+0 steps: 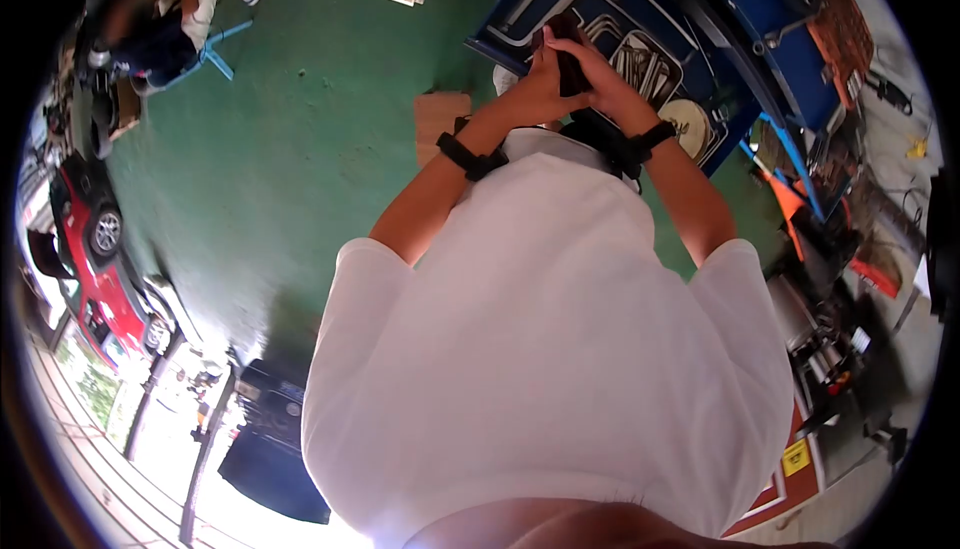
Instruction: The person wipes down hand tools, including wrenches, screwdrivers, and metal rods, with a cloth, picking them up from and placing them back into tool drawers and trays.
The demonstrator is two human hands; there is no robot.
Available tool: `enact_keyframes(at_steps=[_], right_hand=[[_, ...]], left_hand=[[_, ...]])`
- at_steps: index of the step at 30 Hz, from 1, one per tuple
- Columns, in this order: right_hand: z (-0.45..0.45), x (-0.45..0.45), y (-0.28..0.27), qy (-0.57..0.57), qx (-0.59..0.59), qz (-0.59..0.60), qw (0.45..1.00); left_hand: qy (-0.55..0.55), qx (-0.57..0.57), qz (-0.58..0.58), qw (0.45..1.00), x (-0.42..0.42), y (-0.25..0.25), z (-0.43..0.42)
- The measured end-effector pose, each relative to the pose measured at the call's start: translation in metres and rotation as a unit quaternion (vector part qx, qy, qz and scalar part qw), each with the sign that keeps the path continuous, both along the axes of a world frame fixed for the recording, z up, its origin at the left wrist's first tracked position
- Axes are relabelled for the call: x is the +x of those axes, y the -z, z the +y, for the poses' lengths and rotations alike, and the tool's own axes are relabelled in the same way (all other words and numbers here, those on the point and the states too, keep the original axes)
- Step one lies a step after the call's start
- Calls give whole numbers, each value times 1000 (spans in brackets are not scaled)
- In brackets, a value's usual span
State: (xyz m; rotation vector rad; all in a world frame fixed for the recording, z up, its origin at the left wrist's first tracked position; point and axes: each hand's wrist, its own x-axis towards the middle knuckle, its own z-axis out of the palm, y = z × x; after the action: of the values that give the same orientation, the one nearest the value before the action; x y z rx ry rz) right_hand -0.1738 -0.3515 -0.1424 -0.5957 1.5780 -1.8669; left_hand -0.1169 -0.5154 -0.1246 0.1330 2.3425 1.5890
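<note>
Here, my left hand point(540, 92) and right hand point(607, 81) grip a dark object point(572, 74) by the blue drawer point(487, 50), the yellow label point(796, 457) at near right too small to read.

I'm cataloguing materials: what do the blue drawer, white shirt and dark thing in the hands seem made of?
Drawer: probably painted metal; smooth, even blue, thin edges.
Shirt: likely matte cloth; it drapes in soft folds.
Dark thing: perhaps plastic or leather; too shadowed to tell.
</note>
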Motion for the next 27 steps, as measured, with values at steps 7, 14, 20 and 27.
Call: enact_keyframes(at_steps=[7,14,20,27], right_hand=[[-70,-26,37,67,328,47,941],[-102,-12,15,-68,396,243,883],[-13,5,-56,-149,466,268,830],[121,132,-71,291,565,141,759]], left_hand=[[-144,38,-95,984,20,10,-123],[-128,-63,7,990,4,71,-145],[-12,-136,55,989,-28,82,-117],[10,-85,15,996,-46,81,-125]])
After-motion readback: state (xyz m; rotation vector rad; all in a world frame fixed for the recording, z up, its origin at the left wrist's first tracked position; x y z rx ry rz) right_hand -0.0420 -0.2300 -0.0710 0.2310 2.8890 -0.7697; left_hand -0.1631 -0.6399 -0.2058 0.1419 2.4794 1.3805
